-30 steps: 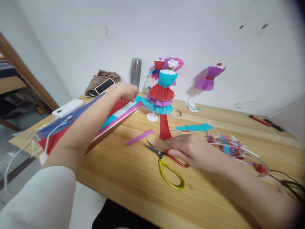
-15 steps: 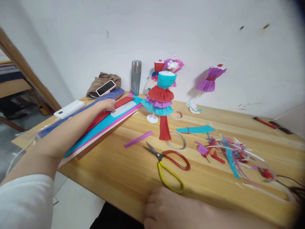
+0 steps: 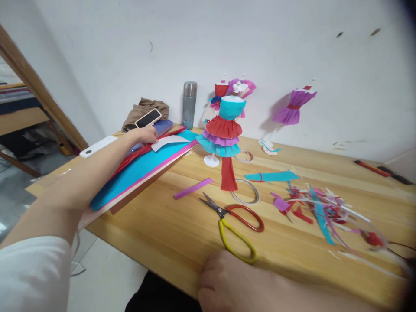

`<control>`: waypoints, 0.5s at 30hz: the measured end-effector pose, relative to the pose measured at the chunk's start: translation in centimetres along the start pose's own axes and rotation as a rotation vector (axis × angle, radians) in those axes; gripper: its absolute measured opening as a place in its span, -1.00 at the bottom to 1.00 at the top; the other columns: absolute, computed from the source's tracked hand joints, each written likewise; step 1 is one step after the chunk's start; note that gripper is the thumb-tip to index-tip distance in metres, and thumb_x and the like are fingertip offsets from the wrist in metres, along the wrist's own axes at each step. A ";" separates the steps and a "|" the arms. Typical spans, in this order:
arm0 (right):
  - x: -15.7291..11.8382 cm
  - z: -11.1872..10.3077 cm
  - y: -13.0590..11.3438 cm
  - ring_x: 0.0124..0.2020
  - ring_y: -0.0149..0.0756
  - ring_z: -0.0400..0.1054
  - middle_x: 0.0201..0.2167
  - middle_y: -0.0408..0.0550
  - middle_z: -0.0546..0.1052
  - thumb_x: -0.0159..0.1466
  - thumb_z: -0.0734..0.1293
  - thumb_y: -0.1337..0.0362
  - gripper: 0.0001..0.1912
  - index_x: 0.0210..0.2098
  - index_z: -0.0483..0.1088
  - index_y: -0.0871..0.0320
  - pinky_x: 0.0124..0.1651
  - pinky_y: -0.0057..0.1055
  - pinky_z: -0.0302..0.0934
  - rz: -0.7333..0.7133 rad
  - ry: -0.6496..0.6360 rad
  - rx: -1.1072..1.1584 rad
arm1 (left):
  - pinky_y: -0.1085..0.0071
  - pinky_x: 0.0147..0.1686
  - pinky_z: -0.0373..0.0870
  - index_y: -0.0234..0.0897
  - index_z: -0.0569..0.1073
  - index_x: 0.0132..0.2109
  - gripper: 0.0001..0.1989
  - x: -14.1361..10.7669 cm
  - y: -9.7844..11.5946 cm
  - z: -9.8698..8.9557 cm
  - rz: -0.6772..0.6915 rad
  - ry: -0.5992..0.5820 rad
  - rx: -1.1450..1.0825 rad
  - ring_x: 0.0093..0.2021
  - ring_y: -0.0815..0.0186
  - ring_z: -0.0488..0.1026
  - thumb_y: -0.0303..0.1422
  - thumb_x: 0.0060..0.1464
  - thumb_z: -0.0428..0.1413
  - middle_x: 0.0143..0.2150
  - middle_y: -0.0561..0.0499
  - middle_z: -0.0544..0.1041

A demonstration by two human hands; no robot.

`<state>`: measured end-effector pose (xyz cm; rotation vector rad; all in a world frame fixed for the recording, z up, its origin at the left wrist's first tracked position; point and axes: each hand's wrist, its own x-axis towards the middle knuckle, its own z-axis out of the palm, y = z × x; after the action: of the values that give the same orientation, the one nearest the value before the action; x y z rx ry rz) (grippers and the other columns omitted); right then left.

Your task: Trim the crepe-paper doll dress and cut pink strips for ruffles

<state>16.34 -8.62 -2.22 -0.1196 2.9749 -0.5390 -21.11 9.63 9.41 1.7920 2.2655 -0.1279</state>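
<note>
My left hand (image 3: 148, 134) reaches over the stack of coloured sheets at the left, its fingers closed on a white paper piece (image 3: 169, 141) that curves up at its middle. Beneath it are red paper (image 3: 131, 158) and a blue sheet (image 3: 139, 169). Near the table's front edge rests my right hand (image 3: 216, 277), fingers curled, with what they hold, if anything, hidden. Just beyond it lie scissors (image 3: 222, 212) with one red and one yellow handle. A small mannequin (image 3: 224, 132) in a tiered blue, red and purple paper dress stands mid-table, near a red strip (image 3: 229, 174).
Paper scraps (image 3: 318, 208) spread over the right side. Tape rings (image 3: 256, 192), a purple strip (image 3: 193, 188) and a blue strip (image 3: 276, 176) lie mid-table. A flask (image 3: 189, 106), a phone (image 3: 148, 118) and a purple-dressed mannequin (image 3: 294, 107) are at the back.
The white paper has lifted into a curve under my left hand, and the red paper has shifted toward the stack's far left side. The whole view has shifted slightly.
</note>
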 end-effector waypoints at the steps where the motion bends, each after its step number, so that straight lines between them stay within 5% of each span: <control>1: 0.2 0.2 0.2 -0.60 -0.30 0.31 -0.55 -0.15 0.59 0.31 0.30 0.08 -0.71 -0.46 0.47 0.07 -0.65 -0.29 0.00 -0.019 -0.001 -0.018 | 0.39 -0.27 0.45 -0.33 0.54 -0.25 -0.83 0.0 0.1 0.4 0.005 0.009 0.014 -0.26 0.15 0.58 -0.37 0.00 0.15 -0.25 -0.15 0.61; 4: 0.4 1.2 0.4 -0.60 -0.33 0.32 -0.55 -0.17 0.60 0.35 0.28 0.01 -0.65 -0.46 0.46 0.07 -0.60 -0.31 0.07 -0.082 0.013 0.007 | 0.38 -0.06 0.43 -0.29 0.57 -0.03 -0.63 -0.5 0.9 2.1 0.104 0.086 0.064 -0.03 0.08 0.55 -0.31 -0.04 0.22 -0.08 -0.15 0.62; 8: 0.5 2.5 0.8 -0.59 -0.31 0.33 -0.58 -0.18 0.58 0.34 0.29 -0.07 -0.60 -0.48 0.44 0.06 -0.59 -0.31 0.08 -0.082 0.026 0.024 | 0.25 0.26 0.28 -0.24 0.49 0.22 -0.48 -1.3 2.5 5.0 0.398 0.172 0.184 0.29 0.01 0.36 -0.23 0.13 0.15 0.30 -0.23 0.43; 11: 0.4 2.9 1.1 -0.62 -0.32 0.30 -0.61 -0.18 0.56 0.38 0.21 -0.08 -0.54 -0.49 0.41 0.06 -0.63 -0.32 0.03 -0.104 0.040 0.024 | 0.16 0.35 0.19 -0.31 0.56 0.17 -0.51 -1.5 3.5 6.6 0.408 0.180 0.236 0.37 -0.06 0.26 -0.15 0.20 0.13 0.37 -0.30 0.34; 15: 0.6 3.0 1.1 -0.66 -0.35 0.25 -0.61 -0.20 0.56 0.37 0.24 -0.03 -0.58 -0.50 0.38 0.06 -0.65 -0.33 0.02 -0.137 0.053 -0.022 | 0.18 0.23 0.34 -0.32 0.65 -0.10 -0.70 -1.4 4.5 7.1 0.418 0.315 0.184 0.24 -0.01 0.39 -0.24 0.15 0.15 0.15 -0.27 0.53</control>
<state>16.11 -8.67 -5.42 -0.3173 3.0411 -0.5319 -15.48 7.80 3.26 2.4944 2.0620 0.0275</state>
